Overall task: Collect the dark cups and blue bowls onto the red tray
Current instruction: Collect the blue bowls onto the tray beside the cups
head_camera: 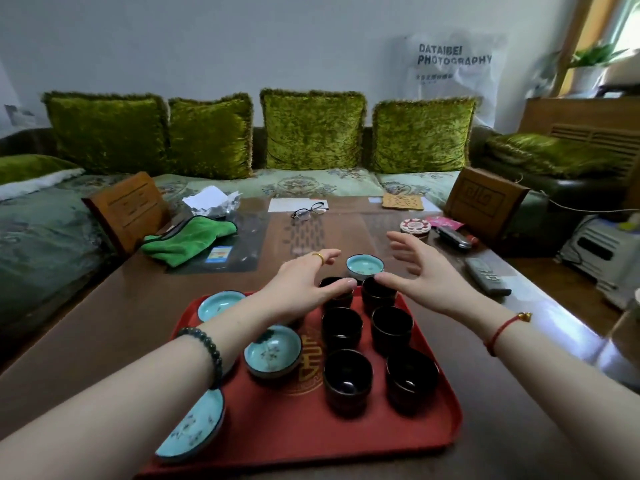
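A red tray (284,431) lies on the wooden table in front of me. Several dark cups stand on its right half in two columns, the nearest (347,381) at the front. Three blue bowls sit on its left side: one at the back left (219,304), one in the middle (272,351), one at the front left (194,427) partly under my forearm. A further blue bowl (364,266) stands on the table just beyond the tray. My left hand (304,285) hovers open over the far left cup. My right hand (420,268) is open, its thumb by the far right cup.
A green cloth (188,242) lies at the table's left. Glasses (309,210) rest at the far middle. A round tin (415,226), a lighter and a remote control (486,276) lie to the right. A sofa with green cushions runs behind the table.
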Tool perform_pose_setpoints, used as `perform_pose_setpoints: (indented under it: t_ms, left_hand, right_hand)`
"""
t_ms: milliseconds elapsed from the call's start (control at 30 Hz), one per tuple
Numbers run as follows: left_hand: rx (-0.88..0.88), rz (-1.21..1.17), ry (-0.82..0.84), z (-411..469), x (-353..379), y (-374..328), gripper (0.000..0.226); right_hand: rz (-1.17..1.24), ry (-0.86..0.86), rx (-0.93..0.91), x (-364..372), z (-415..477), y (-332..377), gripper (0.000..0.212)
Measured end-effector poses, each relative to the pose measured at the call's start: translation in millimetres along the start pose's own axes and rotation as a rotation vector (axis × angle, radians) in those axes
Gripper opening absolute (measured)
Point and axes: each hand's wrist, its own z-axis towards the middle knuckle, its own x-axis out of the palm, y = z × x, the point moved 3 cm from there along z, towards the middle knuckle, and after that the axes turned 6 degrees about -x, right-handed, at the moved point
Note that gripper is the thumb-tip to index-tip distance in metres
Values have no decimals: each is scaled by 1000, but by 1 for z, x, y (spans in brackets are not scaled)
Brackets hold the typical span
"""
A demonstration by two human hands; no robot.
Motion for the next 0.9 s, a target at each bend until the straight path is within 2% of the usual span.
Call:
perform_pose_setpoints:
  t_ms: [533,900]
  left_hand:
    - [-101,5,100,124,58,37,64]
    - [-131,-66,271,172,88,68,68]
  right_hand:
    - [-5,15,207,12,78,-119,71]
    - [200,214,243,48,102,-162,78]
